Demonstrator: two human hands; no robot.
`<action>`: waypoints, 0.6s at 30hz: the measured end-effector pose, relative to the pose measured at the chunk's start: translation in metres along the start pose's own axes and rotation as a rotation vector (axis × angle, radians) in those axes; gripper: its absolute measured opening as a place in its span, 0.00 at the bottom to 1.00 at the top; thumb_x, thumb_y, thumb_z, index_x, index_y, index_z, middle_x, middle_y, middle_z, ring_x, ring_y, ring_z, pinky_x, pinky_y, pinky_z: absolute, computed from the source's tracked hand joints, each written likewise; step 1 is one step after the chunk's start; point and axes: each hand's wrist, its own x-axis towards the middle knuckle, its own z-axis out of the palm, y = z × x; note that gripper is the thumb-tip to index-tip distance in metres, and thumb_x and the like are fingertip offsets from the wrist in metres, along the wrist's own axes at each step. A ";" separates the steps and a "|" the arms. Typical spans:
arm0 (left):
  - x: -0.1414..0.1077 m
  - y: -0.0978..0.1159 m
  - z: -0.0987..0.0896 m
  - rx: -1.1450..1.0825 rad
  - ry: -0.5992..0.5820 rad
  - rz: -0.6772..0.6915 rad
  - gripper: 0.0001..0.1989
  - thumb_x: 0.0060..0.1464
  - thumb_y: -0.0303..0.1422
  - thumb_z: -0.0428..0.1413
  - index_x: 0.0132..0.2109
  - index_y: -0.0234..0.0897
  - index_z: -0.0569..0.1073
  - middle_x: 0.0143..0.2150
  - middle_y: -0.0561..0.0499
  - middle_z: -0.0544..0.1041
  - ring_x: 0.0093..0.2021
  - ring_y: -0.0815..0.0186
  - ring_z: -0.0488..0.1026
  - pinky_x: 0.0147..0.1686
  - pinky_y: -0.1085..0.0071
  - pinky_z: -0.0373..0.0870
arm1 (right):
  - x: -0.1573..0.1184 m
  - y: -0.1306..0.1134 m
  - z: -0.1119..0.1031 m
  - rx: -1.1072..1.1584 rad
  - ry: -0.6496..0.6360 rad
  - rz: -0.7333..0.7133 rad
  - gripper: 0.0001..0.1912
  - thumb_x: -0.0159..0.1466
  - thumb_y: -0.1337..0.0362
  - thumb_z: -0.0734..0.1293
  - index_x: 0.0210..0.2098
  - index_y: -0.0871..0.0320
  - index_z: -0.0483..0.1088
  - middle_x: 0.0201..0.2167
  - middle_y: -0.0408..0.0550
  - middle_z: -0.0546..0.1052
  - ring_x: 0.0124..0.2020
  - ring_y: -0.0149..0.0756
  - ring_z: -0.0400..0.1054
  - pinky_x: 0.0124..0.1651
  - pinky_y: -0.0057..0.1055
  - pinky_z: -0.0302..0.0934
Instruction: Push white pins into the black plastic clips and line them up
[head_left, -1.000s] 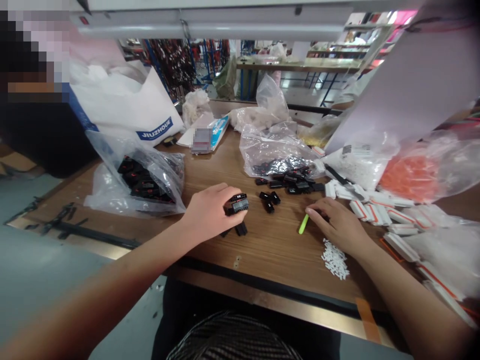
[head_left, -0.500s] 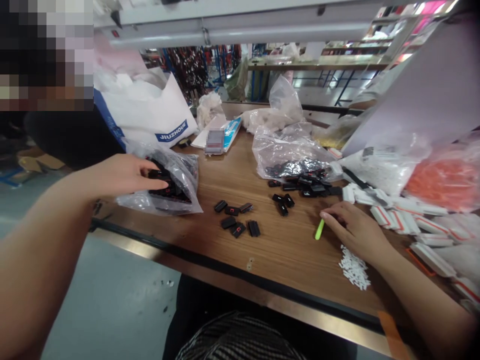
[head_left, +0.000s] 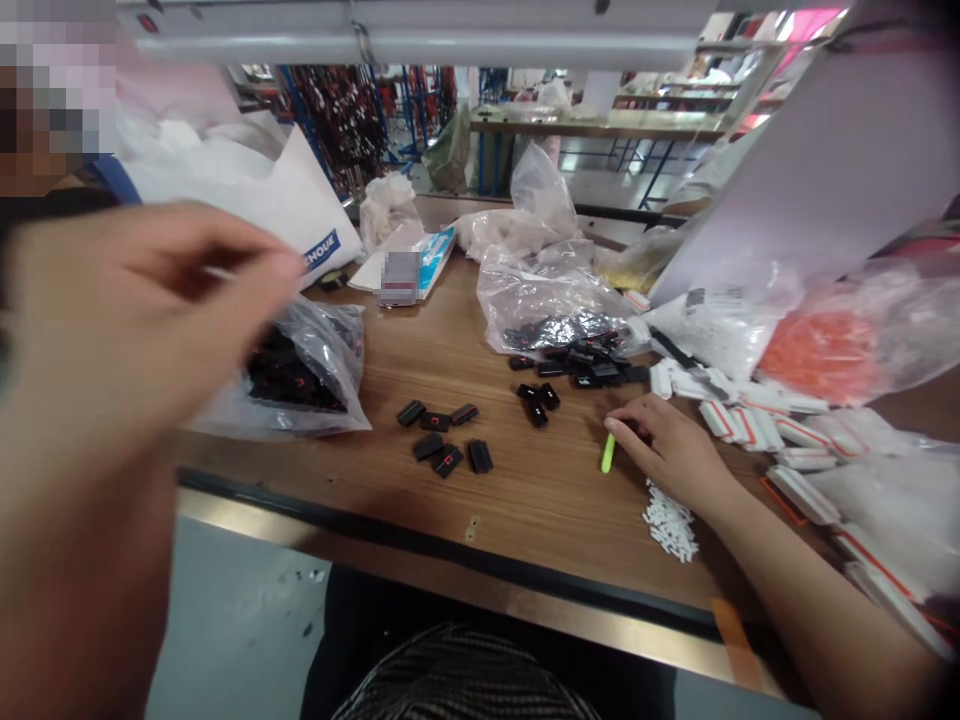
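My left hand (head_left: 150, 310) is raised close to the camera, left of an open clear plastic bag (head_left: 341, 385) full of black plastic parts (head_left: 289, 375). Motion smears its fingers, and I cannot make out whether anything is between them. My right hand (head_left: 664, 440) rests low over the table at right, its thumb and fingers closed on a thin yellow-green stick (head_left: 607, 455). Just below it lies a heap of small white pegs (head_left: 670, 525). Several loose black blocks (head_left: 448, 460), some with red marks, lie mid-table, and three more black blocks (head_left: 536, 402) sit nearer the right hand.
Behind stands another clear bag (head_left: 555, 295) with black blocks spilling from its mouth. White pieces with orange edges (head_left: 739, 425) and a bag of orange parts (head_left: 825, 350) fill the right side. A white paper bag (head_left: 247, 190) stands back left; a lamp tube (head_left: 450, 40) spans above.
My left hand has come up out of the bag of black parts, toward the camera. My right hand still holds the yellow-green stick. The whole view has shifted slightly.
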 end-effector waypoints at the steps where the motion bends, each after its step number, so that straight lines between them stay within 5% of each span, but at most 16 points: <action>1: -0.005 0.021 0.015 -0.119 -0.128 0.142 0.18 0.64 0.46 0.51 0.50 0.39 0.75 0.43 0.57 0.78 0.39 0.69 0.73 0.40 0.72 0.69 | 0.000 0.000 0.000 0.003 -0.001 -0.003 0.17 0.70 0.50 0.59 0.40 0.54 0.74 0.39 0.49 0.76 0.41 0.42 0.71 0.42 0.38 0.65; 4: -0.019 0.074 0.082 -0.265 -0.557 0.571 0.21 0.61 0.44 0.57 0.58 0.43 0.71 0.55 0.52 0.74 0.49 0.63 0.73 0.46 0.68 0.72 | -0.002 0.003 0.000 0.001 0.005 -0.004 0.17 0.70 0.51 0.59 0.40 0.54 0.74 0.39 0.49 0.76 0.40 0.42 0.71 0.43 0.38 0.65; 7: -0.030 0.100 0.146 -0.080 -0.596 0.625 0.31 0.59 0.50 0.57 0.62 0.36 0.67 0.60 0.40 0.69 0.57 0.50 0.67 0.43 0.60 0.75 | -0.003 0.004 -0.001 0.001 0.011 -0.005 0.16 0.70 0.52 0.59 0.40 0.54 0.74 0.39 0.49 0.76 0.41 0.42 0.72 0.44 0.39 0.65; 9: -0.037 0.105 0.171 -0.007 -0.639 0.618 0.30 0.61 0.51 0.55 0.62 0.37 0.67 0.57 0.39 0.69 0.55 0.48 0.67 0.40 0.59 0.75 | -0.003 0.003 -0.002 0.015 0.012 0.000 0.16 0.70 0.52 0.59 0.40 0.54 0.74 0.39 0.49 0.76 0.41 0.42 0.71 0.45 0.39 0.65; 18: -0.051 0.098 0.188 -0.140 -0.770 0.646 0.12 0.65 0.31 0.52 0.54 0.37 0.72 0.53 0.42 0.68 0.52 0.55 0.69 0.45 0.62 0.74 | -0.002 0.002 -0.002 0.003 0.001 0.012 0.16 0.70 0.52 0.59 0.39 0.54 0.73 0.39 0.49 0.75 0.41 0.42 0.71 0.44 0.40 0.64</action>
